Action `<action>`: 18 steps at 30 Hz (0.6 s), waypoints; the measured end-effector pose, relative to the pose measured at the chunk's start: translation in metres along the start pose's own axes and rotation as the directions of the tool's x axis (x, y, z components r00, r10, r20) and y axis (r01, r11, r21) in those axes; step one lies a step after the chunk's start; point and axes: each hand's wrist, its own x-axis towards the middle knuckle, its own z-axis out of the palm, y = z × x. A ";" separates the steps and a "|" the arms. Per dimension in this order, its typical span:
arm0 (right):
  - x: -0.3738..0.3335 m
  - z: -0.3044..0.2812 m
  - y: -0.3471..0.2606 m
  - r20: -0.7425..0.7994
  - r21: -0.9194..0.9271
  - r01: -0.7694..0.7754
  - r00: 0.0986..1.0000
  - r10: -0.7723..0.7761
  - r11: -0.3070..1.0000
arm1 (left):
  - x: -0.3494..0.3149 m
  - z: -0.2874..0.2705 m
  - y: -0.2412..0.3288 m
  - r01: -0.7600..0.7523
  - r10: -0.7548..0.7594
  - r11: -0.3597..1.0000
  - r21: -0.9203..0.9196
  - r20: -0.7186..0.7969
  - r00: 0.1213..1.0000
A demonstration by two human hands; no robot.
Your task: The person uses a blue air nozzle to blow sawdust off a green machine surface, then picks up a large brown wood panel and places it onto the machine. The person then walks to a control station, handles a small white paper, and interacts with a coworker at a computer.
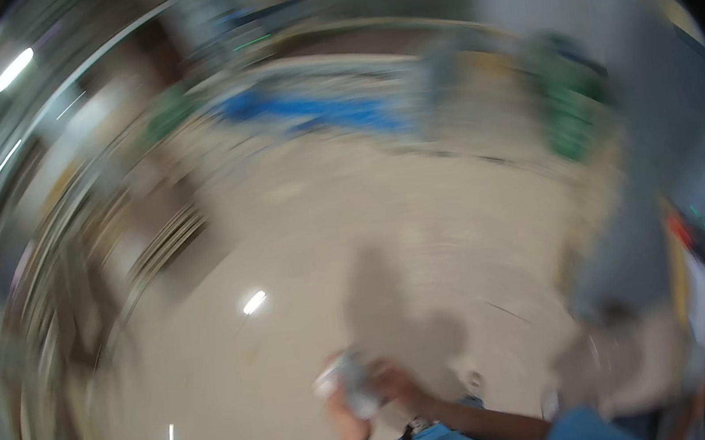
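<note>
A pale, silvery-white object [358, 387] is held low in front of my body, above the floor. Motion blur smears it, so its kind cannot be made out. My left hand [342, 410] is closed around its left side. On the other side my right hand [389, 382] grips it with bent fingers, and the forearm comes in from the lower right. Blue clothing of mine shows below the hands.
A glossy beige floor [300, 227] spreads ahead. Blurred blue material [311, 111] lies at the far side, with a green thing [566, 98] farther right. A tall grey cabinet-like shape [645, 173] stands at right, brown stacked shapes [161, 218] at left.
</note>
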 end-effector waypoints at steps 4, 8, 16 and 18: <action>-0.042 -0.037 -0.026 0.003 -0.098 -0.008 1.000 0.009 0.995 | 0.003 0.027 -0.004 0.281 -0.237 0.929 -0.239 0.197 0.951; -0.093 -0.094 -0.049 -0.318 -0.062 0.078 0.944 -0.093 0.995 | -0.003 0.087 -0.033 0.442 -0.348 0.893 -0.086 0.491 0.798; -0.157 -0.214 -0.088 -0.721 -0.047 0.224 0.667 -0.189 0.973 | 0.012 0.255 -0.052 0.408 -0.430 0.888 0.212 0.698 0.573; -0.170 -0.252 -0.103 -0.718 -0.128 0.196 0.658 -0.227 0.972 | 0.018 0.306 -0.054 0.330 -0.388 0.913 0.239 0.760 0.522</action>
